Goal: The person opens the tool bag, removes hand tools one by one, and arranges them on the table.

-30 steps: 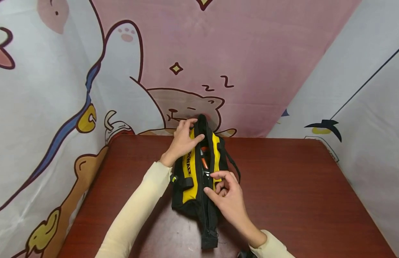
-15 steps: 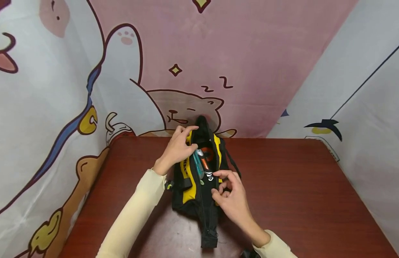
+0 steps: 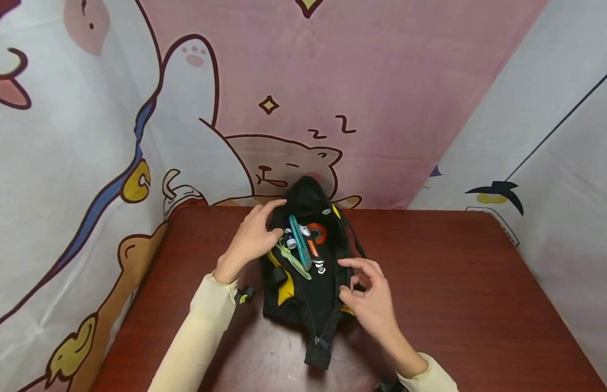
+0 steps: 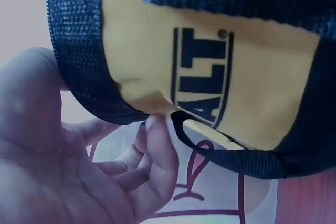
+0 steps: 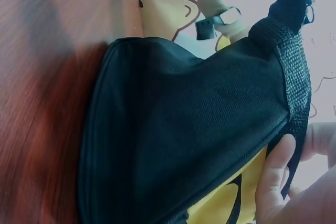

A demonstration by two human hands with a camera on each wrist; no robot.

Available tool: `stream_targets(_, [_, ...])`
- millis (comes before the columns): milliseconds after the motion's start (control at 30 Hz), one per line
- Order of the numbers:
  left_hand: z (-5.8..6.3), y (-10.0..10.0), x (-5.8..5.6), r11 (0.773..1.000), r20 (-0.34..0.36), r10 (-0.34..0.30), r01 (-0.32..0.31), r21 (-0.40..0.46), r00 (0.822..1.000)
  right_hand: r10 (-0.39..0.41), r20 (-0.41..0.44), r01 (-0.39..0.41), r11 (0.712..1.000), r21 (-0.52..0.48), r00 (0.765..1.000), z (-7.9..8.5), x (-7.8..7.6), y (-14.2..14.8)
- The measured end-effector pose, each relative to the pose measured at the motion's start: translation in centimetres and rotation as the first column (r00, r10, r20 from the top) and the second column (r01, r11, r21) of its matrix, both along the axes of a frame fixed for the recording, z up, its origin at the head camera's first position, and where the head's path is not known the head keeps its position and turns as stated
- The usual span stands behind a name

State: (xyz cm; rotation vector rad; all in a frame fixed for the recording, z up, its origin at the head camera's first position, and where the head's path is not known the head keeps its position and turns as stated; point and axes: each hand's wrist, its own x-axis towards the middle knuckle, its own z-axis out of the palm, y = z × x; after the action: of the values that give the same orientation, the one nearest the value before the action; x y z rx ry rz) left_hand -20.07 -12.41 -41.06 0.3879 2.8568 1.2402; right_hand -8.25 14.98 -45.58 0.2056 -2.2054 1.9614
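A black and yellow tool bag (image 3: 286, 291) stands on the table with its zipped top spread wide. My left hand (image 3: 252, 234) grips its left rim; in the left wrist view the fingers (image 4: 160, 156) bend at the edge of the yellow side. The right rim is pinched by my right hand (image 3: 369, 291), its thumb against the bag's outside in the right wrist view. Inside lie a teal utility knife (image 3: 299, 242), an orange-handled tool with a metal end (image 3: 313, 251), an orange-red ring (image 3: 319, 233), a light green item (image 3: 295, 261) and a small white-and-blue tube (image 3: 290, 238).
The bag rests on a reddish-brown table (image 3: 455, 299), near its back edge. A cartoon-printed cloth (image 3: 382, 109) hangs close behind. A black strap (image 3: 354, 237) loops off the bag's right side, and the zip-end tab (image 3: 317, 356) points toward me.
My hands have moved apart, left hand leftward and slightly down, right hand rightward. The bag's mouth has widened from a narrow slit, and the things inside have come into sight.
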Motion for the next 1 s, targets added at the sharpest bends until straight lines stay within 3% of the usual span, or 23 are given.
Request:
stream_targets(533, [-0.1,-3.4,1.0,1.0,0.003,0.015,-0.015,0.01,1.0,-0.044,0.067,0.046,0.998,-0.033,0.997,0.3,0.2,2.4])
stream_targets(733, [-0.4,-3.3,1.2,1.0,0.004,0.022,-0.022,0.012,1.0,-0.048,0.089,0.055,0.995,-0.079,0.995,0.3,0.0,3.0])
stream_targets(1000, [-0.9,-2.6,1.8,0.999,-0.01,0.041,-0.041,0.027,0.999,-0.039,0.055,0.044,0.996,-0.082,0.998,-0.2,-0.2,2.6])
